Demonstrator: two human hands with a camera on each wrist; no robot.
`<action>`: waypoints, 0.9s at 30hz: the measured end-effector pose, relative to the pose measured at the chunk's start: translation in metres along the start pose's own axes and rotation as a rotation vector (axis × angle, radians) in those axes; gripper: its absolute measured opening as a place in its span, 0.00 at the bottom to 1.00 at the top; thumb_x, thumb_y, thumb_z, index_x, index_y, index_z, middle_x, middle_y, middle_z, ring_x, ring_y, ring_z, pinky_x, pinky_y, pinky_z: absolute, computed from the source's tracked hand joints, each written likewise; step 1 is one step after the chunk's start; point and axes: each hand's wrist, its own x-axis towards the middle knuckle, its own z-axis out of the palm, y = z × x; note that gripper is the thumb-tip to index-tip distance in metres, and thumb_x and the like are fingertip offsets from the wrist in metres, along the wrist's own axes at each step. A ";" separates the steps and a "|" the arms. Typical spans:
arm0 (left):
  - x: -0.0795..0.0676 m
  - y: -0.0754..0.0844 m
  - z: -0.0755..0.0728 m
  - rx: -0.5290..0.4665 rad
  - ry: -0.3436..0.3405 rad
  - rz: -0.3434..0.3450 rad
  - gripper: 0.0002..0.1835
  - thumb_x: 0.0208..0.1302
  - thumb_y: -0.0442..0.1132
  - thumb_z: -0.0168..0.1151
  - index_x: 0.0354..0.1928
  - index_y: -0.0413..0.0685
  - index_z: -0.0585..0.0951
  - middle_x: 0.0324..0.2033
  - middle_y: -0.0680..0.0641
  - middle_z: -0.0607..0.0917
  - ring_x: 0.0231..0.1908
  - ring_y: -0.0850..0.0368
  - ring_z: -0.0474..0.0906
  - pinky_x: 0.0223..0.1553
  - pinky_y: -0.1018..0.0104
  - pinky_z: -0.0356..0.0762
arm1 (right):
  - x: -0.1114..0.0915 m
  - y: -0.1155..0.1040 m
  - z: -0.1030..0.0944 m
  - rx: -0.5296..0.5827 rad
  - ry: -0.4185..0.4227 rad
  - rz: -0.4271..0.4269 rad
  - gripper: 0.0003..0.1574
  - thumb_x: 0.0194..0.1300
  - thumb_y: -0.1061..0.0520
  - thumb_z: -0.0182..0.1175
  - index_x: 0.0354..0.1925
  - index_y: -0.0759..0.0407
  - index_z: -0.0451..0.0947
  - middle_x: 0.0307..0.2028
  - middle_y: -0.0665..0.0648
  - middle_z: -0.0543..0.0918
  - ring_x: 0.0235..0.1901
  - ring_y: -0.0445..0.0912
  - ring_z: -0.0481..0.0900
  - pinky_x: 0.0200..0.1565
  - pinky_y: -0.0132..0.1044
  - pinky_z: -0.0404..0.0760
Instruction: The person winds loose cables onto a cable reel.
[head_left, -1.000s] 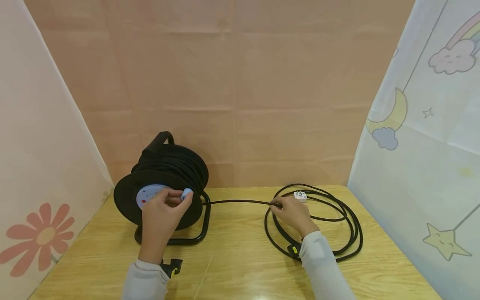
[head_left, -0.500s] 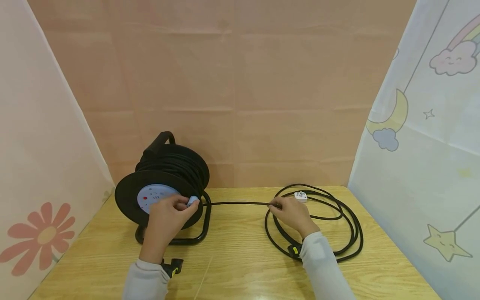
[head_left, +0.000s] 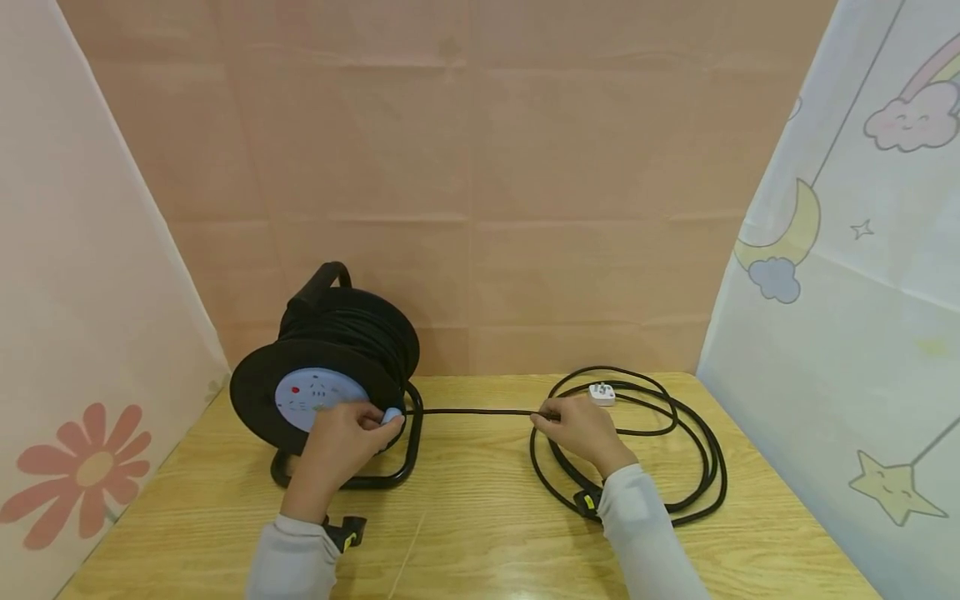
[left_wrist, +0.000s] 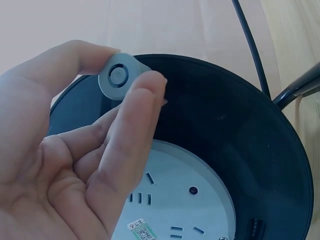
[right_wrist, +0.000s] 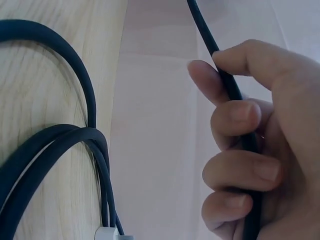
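Fingers of the left hand [head_left: 337, 442] pinch the pale-blue rounded plastic knob [head_left: 391, 415], head view, below and left of centre; right hand [head_left: 583, 429] curled round the thin black flexible cable [head_left: 476, 411], just below mid-frame. Turning the black plastic drum-shaped reel [head_left: 253, 392], lower left, probably wants light, steady cable tension; knob's mounting hidden.

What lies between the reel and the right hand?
A stretch of black cable, running from the reel to the right hand; the head view shows it.

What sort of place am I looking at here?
Probably a makeshift booth: a wood-grain table walled by a creased pinkish-brown sheet and pale side panels printed with cartoon shapes, with a cable reel standing on the table.
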 end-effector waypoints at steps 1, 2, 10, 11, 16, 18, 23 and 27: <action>0.000 0.000 0.000 0.006 -0.004 0.004 0.17 0.63 0.52 0.70 0.34 0.44 0.87 0.26 0.53 0.85 0.26 0.60 0.78 0.28 0.63 0.77 | 0.000 0.000 0.000 0.000 -0.001 -0.005 0.09 0.69 0.43 0.64 0.40 0.43 0.87 0.34 0.42 0.85 0.26 0.35 0.77 0.27 0.37 0.78; 0.001 0.000 0.000 0.011 -0.007 0.008 0.16 0.63 0.51 0.70 0.33 0.44 0.87 0.25 0.53 0.85 0.26 0.60 0.78 0.28 0.63 0.76 | 0.000 0.000 0.000 -0.001 -0.003 -0.005 0.09 0.69 0.43 0.64 0.41 0.42 0.87 0.35 0.42 0.86 0.27 0.35 0.78 0.28 0.37 0.78; 0.001 -0.007 0.000 0.029 -0.083 -0.003 0.15 0.63 0.50 0.69 0.34 0.43 0.87 0.20 0.56 0.83 0.25 0.59 0.76 0.30 0.62 0.75 | -0.002 0.003 -0.004 -0.065 -0.010 0.061 0.19 0.64 0.31 0.62 0.30 0.40 0.83 0.22 0.40 0.78 0.16 0.41 0.67 0.19 0.36 0.64; 0.002 -0.008 0.000 0.025 -0.099 -0.009 0.16 0.63 0.50 0.69 0.35 0.43 0.87 0.19 0.55 0.83 0.25 0.59 0.77 0.30 0.61 0.75 | -0.002 0.003 -0.005 -0.068 -0.009 0.061 0.20 0.64 0.30 0.62 0.28 0.40 0.82 0.21 0.39 0.77 0.15 0.42 0.66 0.19 0.36 0.63; 0.004 -0.014 0.001 0.036 -0.160 -0.021 0.16 0.64 0.51 0.68 0.35 0.43 0.86 0.21 0.53 0.84 0.26 0.59 0.77 0.31 0.61 0.76 | -0.001 0.000 -0.005 -0.064 -0.011 0.023 0.17 0.65 0.33 0.64 0.27 0.39 0.80 0.19 0.40 0.75 0.15 0.41 0.65 0.19 0.36 0.63; 0.005 -0.016 0.001 0.042 -0.176 -0.022 0.16 0.64 0.51 0.67 0.35 0.43 0.86 0.22 0.52 0.84 0.26 0.59 0.78 0.31 0.60 0.76 | -0.002 0.000 -0.004 -0.072 -0.016 0.010 0.15 0.66 0.35 0.64 0.28 0.39 0.81 0.17 0.41 0.74 0.14 0.40 0.63 0.18 0.35 0.62; 0.005 -0.022 0.000 0.031 -0.215 -0.032 0.18 0.64 0.51 0.67 0.36 0.41 0.86 0.23 0.51 0.84 0.26 0.59 0.79 0.32 0.60 0.78 | -0.004 0.001 -0.005 -0.124 0.012 0.022 0.17 0.65 0.32 0.63 0.31 0.40 0.83 0.16 0.41 0.73 0.12 0.40 0.60 0.15 0.33 0.57; 0.006 -0.028 0.000 0.002 -0.252 -0.042 0.19 0.64 0.51 0.68 0.38 0.39 0.86 0.24 0.52 0.85 0.27 0.59 0.82 0.34 0.59 0.80 | -0.005 0.003 -0.007 -0.202 0.093 0.067 0.27 0.60 0.24 0.60 0.34 0.42 0.86 0.15 0.41 0.73 0.11 0.41 0.62 0.14 0.33 0.56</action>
